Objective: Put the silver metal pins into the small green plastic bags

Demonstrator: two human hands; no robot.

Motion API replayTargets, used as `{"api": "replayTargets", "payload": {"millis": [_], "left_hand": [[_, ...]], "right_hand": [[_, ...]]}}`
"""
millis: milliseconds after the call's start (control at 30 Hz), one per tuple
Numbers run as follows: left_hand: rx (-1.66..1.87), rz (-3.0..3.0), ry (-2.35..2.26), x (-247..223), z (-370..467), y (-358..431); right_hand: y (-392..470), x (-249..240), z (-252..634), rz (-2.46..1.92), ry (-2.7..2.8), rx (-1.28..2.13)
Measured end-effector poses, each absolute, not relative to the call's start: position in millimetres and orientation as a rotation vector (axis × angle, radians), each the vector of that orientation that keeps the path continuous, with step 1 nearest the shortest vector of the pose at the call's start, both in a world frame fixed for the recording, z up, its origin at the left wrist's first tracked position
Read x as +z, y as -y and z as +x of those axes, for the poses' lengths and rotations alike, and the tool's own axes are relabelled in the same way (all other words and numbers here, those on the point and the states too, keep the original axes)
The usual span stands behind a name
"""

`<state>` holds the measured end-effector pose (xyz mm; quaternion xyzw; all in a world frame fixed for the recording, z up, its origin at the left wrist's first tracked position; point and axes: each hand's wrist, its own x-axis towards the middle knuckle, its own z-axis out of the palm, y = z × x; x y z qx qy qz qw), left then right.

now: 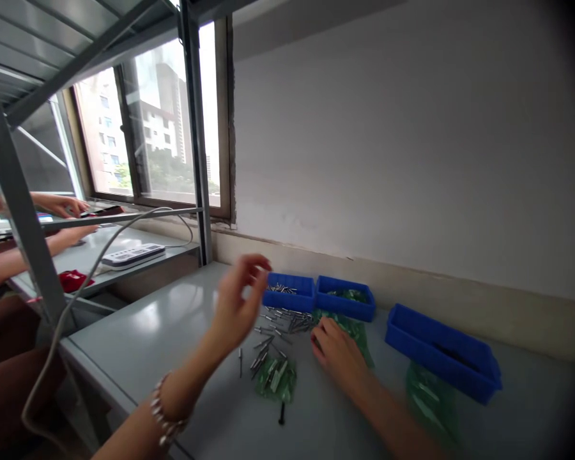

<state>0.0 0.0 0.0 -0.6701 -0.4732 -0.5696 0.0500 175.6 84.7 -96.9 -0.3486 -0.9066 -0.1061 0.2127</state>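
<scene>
My left hand [237, 306] hovers blurred above the grey table, fingers curled and pinched near a small blue tray [289, 294] of metal pins; whether it holds a pin I cannot tell. My right hand [338, 351] rests low on the table, fingers on a green plastic bag [359, 332] beside loose metal pins [280, 322]. Another green bag [275, 378] with pins on it lies in front of the hands. A single dark pin [282, 414] lies nearer to me.
A second small blue tray [345, 300] holds green bags; a bigger blue bin [441, 351] stands at the right over another green bag [431, 402]. At the left, another person's hands [60, 204] work behind a metal rack post [14, 191]. A white power strip [133, 255] lies nearby.
</scene>
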Motion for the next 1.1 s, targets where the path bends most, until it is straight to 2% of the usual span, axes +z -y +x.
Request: {"api": "replayTargets", "payload": {"millis": [167, 433, 1100], "left_hand": [[-1.131, -2.607, 1.371, -43, 34, -40], [-0.918, -2.782, 1.415, -78, 34, -47], [-1.221, -2.769, 1.388, -93, 39, -54]], "right_hand": [[-66, -106, 199, -0.906, 2.416, -0.200], [-71, -122, 217, -0.908, 2.272, -0.163], [-66, -118, 224, -0.975, 2.144, -0.009]]}}
